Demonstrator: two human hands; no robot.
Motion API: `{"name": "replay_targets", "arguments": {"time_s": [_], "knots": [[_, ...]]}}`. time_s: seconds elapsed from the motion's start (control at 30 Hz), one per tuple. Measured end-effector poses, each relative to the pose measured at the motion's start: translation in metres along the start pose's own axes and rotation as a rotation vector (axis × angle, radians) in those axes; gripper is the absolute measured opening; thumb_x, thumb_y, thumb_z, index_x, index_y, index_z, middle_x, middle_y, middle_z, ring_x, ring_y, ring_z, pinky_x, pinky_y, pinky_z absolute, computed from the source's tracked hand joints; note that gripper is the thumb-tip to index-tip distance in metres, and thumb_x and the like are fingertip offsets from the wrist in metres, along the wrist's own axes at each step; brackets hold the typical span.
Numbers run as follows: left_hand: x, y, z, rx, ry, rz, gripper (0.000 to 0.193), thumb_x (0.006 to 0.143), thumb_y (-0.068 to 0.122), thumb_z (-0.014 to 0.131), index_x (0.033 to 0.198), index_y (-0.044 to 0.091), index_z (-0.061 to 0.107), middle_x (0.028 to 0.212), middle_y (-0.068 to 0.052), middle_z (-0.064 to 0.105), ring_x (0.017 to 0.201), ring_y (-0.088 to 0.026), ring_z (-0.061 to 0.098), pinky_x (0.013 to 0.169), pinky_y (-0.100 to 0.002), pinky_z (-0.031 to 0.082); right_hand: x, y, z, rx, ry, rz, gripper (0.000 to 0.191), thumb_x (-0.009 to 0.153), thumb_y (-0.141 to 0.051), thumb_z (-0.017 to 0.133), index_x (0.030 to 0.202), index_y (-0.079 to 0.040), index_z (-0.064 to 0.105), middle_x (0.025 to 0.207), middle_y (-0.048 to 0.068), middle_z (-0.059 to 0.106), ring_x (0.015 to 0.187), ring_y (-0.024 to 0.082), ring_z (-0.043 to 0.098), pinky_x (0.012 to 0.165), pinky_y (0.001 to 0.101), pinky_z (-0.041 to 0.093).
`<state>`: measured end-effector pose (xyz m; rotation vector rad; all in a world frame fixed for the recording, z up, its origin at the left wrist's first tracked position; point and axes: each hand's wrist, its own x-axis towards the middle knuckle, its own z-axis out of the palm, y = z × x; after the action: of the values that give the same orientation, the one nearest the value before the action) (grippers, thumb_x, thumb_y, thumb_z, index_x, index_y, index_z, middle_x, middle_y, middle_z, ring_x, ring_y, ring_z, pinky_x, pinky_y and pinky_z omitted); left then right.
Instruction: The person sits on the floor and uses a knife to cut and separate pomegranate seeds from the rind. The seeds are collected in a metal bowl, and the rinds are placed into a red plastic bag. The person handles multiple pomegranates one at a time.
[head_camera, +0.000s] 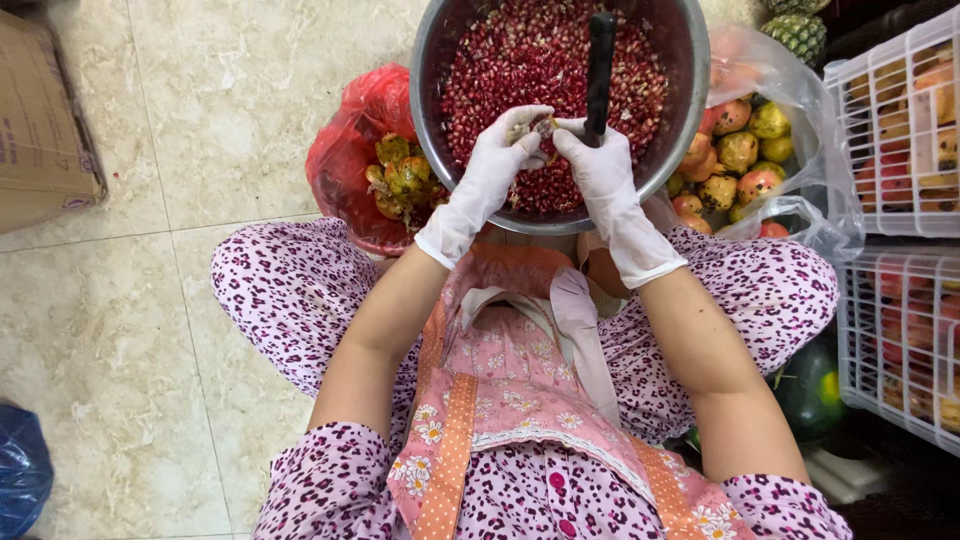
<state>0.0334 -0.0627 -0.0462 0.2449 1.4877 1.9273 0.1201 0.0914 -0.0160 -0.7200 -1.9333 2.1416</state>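
Two gloved hands meet over the near rim of a steel bowl (430, 120) set on a pale marble-patterned tile floor (230, 120).

Left hand (505, 140): white glove, fingers curled narrow around a small piece of pomegranate (532, 128), just inside the bowl's near edge.

Right hand (598, 160): white glove, fingertips pinching the same piece, with a black knife handle (600, 70) gripped upright and rising across the bowl.

Bowl contents: a deep layer of red seeds (520, 60).

Left of the bowl: red plastic bag (350, 140) holding yellowish peel scraps (400, 175).

Right of the bowl: clear plastic bag (800, 110) of whole pomegranates (740, 150); beyond it, white wire crates (895, 120) of fruit.

Far left of the bowl: cardboard box (45, 120) at the floor's edge.

Near side of the bowl: the person's crossed legs in pink spotted cloth, pink floral apron (510, 380) over the lap.
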Motion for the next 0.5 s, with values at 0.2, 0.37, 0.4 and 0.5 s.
{"name": "replay_targets", "arguments": {"time_s": [0.2,0.37,0.4,0.5], "knots": [[-0.003,-0.009,0.012,0.059,0.024,0.101,0.036,0.1,-0.001,0.062,0.135,0.008,0.063,0.113,-0.005,0.07,0.087,-0.011,0.068,0.078,-0.026,0.059,0.001,0.008,0.002,-0.061,0.095,-0.027,0.015,0.095,-0.017,0.074,0.102,-0.003,0.076,0.083,-0.003,0.068,0.071,0.005,0.057,0.063,0.0217,0.045],[0.0,-0.009,0.006,-0.047,0.018,0.018,0.032,0.098,0.005,0.065,0.13,0.005,0.065,0.109,-0.005,0.073,0.083,-0.013,0.071,0.076,-0.027,0.061,0.003,0.005,0.001,0.072,0.065,0.073,0.015,0.095,-0.019,0.074,0.097,-0.005,0.072,0.072,-0.005,0.06,0.054,0.003,0.049,0.048,0.0225,0.036],[0.001,-0.009,0.005,-0.069,0.018,0.023,0.03,0.099,0.007,0.067,0.129,0.004,0.066,0.107,-0.005,0.073,0.083,-0.013,0.071,0.075,-0.027,0.06,0.003,0.005,0.001,0.074,0.065,0.081,0.015,0.094,-0.019,0.073,0.097,-0.004,0.072,0.072,-0.005,0.06,0.054,0.004,0.049,0.047,0.0227,0.036],[0.002,-0.009,-0.001,-0.125,0.022,0.01,0.03,0.099,0.014,0.07,0.127,0.003,0.067,0.104,-0.006,0.075,0.082,-0.014,0.071,0.073,-0.027,0.059,0.006,0.005,0.002,0.122,0.046,0.121,0.014,0.094,-0.017,0.073,0.097,-0.004,0.07,0.072,-0.004,0.061,0.052,0.005,0.049,0.046,0.0231,0.037]]}}
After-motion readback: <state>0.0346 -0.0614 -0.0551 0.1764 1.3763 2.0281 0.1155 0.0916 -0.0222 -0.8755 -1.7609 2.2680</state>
